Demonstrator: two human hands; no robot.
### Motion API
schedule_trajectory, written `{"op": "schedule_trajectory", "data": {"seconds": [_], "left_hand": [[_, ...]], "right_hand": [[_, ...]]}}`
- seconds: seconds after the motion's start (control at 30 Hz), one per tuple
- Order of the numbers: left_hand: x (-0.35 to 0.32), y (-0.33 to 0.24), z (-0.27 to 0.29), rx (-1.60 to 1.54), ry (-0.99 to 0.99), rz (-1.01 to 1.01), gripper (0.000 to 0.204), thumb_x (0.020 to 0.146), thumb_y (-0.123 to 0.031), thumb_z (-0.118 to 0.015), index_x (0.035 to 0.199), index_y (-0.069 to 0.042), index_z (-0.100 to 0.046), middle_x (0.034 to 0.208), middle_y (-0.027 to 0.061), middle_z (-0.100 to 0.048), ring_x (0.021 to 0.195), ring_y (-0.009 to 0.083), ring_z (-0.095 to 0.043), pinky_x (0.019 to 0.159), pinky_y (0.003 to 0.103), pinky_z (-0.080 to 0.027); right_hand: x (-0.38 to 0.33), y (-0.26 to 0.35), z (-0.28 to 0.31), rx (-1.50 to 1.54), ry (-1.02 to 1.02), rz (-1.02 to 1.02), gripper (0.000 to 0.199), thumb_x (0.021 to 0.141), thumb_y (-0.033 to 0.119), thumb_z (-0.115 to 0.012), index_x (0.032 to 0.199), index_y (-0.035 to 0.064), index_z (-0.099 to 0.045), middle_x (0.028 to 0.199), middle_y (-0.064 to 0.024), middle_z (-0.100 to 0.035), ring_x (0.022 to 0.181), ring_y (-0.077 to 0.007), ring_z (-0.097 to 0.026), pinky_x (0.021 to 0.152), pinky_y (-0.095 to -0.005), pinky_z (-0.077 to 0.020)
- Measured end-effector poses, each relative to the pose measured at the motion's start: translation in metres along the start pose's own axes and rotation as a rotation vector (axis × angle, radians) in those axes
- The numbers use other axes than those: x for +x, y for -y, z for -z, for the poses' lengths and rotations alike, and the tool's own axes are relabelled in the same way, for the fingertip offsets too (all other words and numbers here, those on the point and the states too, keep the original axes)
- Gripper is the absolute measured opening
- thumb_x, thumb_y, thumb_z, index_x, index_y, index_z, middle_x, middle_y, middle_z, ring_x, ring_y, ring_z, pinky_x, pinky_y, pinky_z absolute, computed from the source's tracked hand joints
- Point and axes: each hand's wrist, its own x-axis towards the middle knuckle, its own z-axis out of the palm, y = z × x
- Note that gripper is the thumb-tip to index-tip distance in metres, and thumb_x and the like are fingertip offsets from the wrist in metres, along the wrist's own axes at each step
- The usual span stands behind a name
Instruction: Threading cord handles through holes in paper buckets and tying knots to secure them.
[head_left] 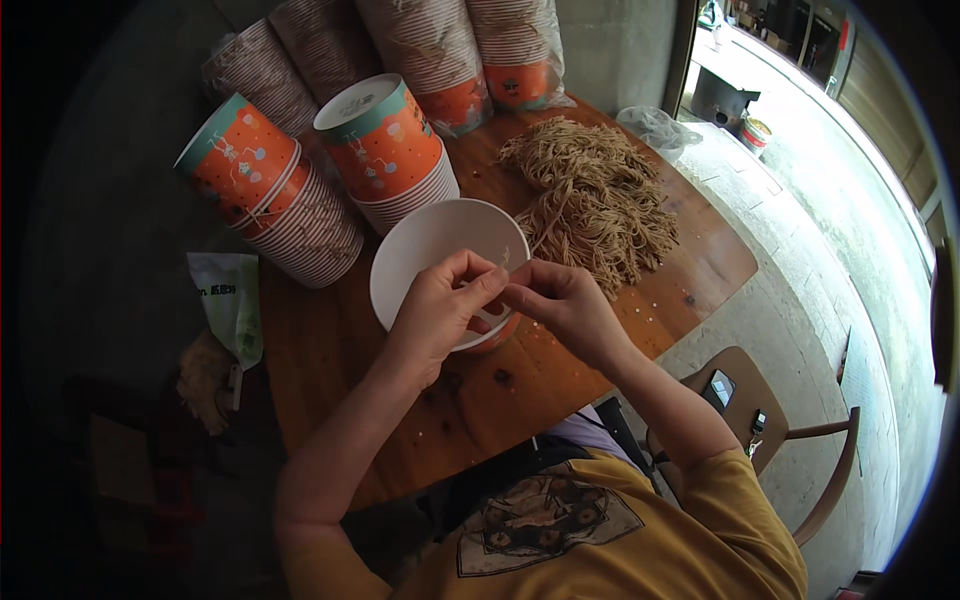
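Far left on my feed: a nested stack of paper tubs (255, 165), orange print, teal band, pale ribbing of rims below, tilted. To its right, a second stack (385, 145), same pattern, pale disc end uppermost. The single tub (425, 235) stands on the wooden worktop (315, 370) just in front of these stacks, mouth up. Looks: plain white inside, smooth wall, round rolled rim, a sliver of orange outside low on the right; a small pale mark on the inner wall near the right rim. The hands cover part of its mouth.

Left hand (447, 308): over the tub, thumb and forefinger drawn together, other fingers curled under. Right hand (562, 302): at the tub's right rim, thumb and forefinger likewise closed, fingertips close against the left's. I cannot tell whether anything is pinched between them.

Right of the tub: a loose, tangled heap of thin tan strands (600, 200), matte, looped.
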Motion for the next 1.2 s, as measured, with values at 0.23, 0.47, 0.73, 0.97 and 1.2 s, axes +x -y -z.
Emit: {"op": "schedule_trajectory", "data": {"seconds": [0.23,0.47,0.73,0.97,1.2], "left_hand": [[-0.003,0.01,0.005,-0.034,-0.015,-0.055,0.012,0.095,-0.019,-0.056,0.092,-0.007,-0.057,0.085,-0.0022,-0.059,0.077,0.0042,-0.056,0.065,0.02,-0.046],[-0.002,0.004,0.0,-0.152,-0.049,-0.014,0.015,0.097,-0.023,-0.053,0.095,-0.008,-0.055,0.081,-0.0023,-0.058,0.072,0.0036,-0.053,0.064,0.02,-0.041],[0.003,0.005,0.003,-0.14,0.12,0.011,0.016,0.097,-0.022,-0.053,0.1,-0.007,-0.059,0.07,-0.004,-0.054,0.069,0.0026,-0.048,0.063,0.02,-0.039],[0.0,0.008,0.009,-0.221,0.191,0.042,0.019,0.098,-0.017,-0.05,0.101,-0.002,-0.06,0.082,-0.0008,-0.055,0.074,0.005,-0.049,0.069,0.021,-0.041],[0.005,0.009,0.012,-0.299,0.221,0.091,0.017,0.097,-0.016,-0.051,0.102,-0.002,-0.061,0.084,-0.0012,-0.057,0.076,0.0044,-0.05,0.07,0.02,-0.041]], "right_hand": [[-0.009,0.017,-0.01,0.065,0.136,-0.181,0.022,0.093,0.022,-0.061,0.098,0.0009,-0.063,0.082,-0.0007,-0.065,0.071,-0.0045,-0.056,0.065,-0.024,-0.0479],[-0.003,0.056,0.029,-0.692,0.411,0.123,0.034,0.089,0.013,-0.061,0.121,0.0103,-0.051,0.071,-0.004,-0.06,0.066,-0.0143,-0.061,0.062,-0.0291,-0.0491],[0.052,0.086,0.028,-0.282,0.645,0.17,0.018,0.091,0.006,-0.055,0.109,0.0038,-0.056,0.089,-0.0034,-0.062,0.078,-0.0075,-0.059,0.069,-0.0231,-0.0492],[0.095,0.049,0.016,-0.553,0.57,0.439,0.01,0.091,0.009,-0.057,0.099,0.0051,-0.06,0.088,-0.0046,-0.064,0.083,-0.0127,-0.061,0.074,-0.0286,-0.0492],[0.077,0.025,0.023,-0.725,0.241,0.822,0.009,0.087,0.01,-0.06,0.095,0.0061,-0.06,0.091,-0.0077,-0.063,0.084,-0.027,-0.061,0.075,-0.036,-0.0494]]}}
